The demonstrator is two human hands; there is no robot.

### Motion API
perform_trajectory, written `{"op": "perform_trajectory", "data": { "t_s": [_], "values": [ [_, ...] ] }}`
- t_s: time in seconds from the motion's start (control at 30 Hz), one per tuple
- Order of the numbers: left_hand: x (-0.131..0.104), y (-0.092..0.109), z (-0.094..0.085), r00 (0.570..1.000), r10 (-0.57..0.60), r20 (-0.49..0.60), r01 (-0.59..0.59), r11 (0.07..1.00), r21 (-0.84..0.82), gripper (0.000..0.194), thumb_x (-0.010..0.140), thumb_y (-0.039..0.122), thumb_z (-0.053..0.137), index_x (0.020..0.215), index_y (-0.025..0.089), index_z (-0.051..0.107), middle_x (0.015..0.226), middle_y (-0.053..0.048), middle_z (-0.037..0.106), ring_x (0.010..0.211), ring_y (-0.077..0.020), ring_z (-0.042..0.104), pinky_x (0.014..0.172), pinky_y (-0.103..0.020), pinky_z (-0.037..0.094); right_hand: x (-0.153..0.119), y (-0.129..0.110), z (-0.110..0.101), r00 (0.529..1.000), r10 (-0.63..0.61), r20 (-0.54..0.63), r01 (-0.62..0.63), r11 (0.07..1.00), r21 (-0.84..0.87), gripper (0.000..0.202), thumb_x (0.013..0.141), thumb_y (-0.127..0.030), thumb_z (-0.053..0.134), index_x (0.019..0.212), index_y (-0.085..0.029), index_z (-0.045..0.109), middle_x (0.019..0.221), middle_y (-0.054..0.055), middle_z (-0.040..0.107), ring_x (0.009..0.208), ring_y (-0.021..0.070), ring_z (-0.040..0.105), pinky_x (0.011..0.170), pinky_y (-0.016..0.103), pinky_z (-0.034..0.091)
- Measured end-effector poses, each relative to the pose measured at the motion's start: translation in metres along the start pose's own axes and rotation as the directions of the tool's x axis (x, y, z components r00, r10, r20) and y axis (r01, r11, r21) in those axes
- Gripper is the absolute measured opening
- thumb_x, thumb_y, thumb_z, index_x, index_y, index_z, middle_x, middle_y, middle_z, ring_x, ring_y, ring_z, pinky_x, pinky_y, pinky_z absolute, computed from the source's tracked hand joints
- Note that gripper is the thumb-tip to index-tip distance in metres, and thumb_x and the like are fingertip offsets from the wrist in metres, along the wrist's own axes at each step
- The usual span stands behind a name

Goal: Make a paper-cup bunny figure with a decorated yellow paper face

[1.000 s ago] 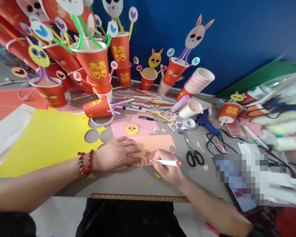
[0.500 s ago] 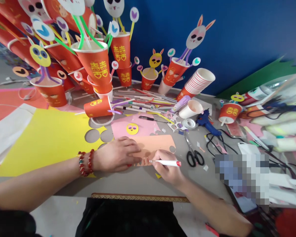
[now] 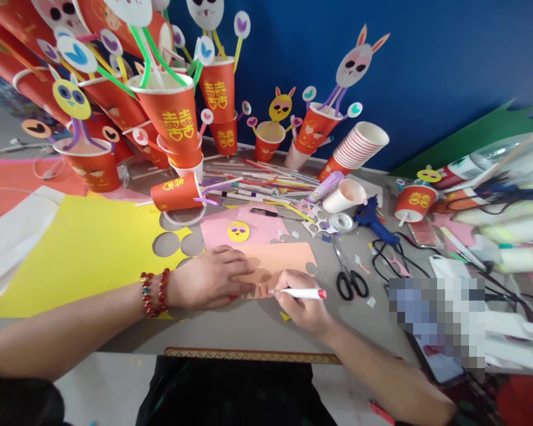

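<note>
A white marker with a red end is gripped in my right hand, its tip at the lower edge of a peach-orange paper sheet. Small reddish loops are drawn there, beside the tip. My left hand lies flat on the left part of that sheet, fingers stretched out and holding nothing. Above it, a yellow paper circle with a drawn face rests on pink paper. Yellow paper with round cut-outs reaches under my left forearm.
Black-handled scissors and a blue glue gun with its cord lie to the right. Red paper cups with paper figures crowd the back left. A cup stack, several pens and a phone are also on the table.
The marker tip has shifted very slightly at the paper's lower edge, and the second small loop shows more clearly. My left hand stays where it was.
</note>
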State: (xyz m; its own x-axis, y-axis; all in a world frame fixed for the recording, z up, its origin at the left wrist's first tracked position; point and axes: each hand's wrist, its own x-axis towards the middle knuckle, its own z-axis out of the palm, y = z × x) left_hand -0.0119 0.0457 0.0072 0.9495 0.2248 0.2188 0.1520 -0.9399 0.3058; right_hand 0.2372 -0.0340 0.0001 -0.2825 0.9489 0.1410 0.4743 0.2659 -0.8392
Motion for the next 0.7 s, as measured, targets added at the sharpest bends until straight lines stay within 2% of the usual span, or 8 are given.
{"op": "perform_trajectory", "data": {
  "t_s": [0.7],
  "values": [
    [0.0004,0.0005,-0.0004,1.0,-0.008,0.011,0.008,1.0,-0.005,0.034,0.088,0.027,0.06,0.122,0.027,0.065,0.127,-0.008,0.066,0.115,-0.0284,0.058,0.099,-0.043,0.044,-0.0004,-0.0008,0.0001,1.0,0.004,0.008,-0.004,1.0,0.015,0.021,0.082,-0.014,0.049,0.064,-0.023,0.042,0.056,-0.004,0.049,0.052,0.0127,0.045,0.053,0.026,0.033]
  ]
}}
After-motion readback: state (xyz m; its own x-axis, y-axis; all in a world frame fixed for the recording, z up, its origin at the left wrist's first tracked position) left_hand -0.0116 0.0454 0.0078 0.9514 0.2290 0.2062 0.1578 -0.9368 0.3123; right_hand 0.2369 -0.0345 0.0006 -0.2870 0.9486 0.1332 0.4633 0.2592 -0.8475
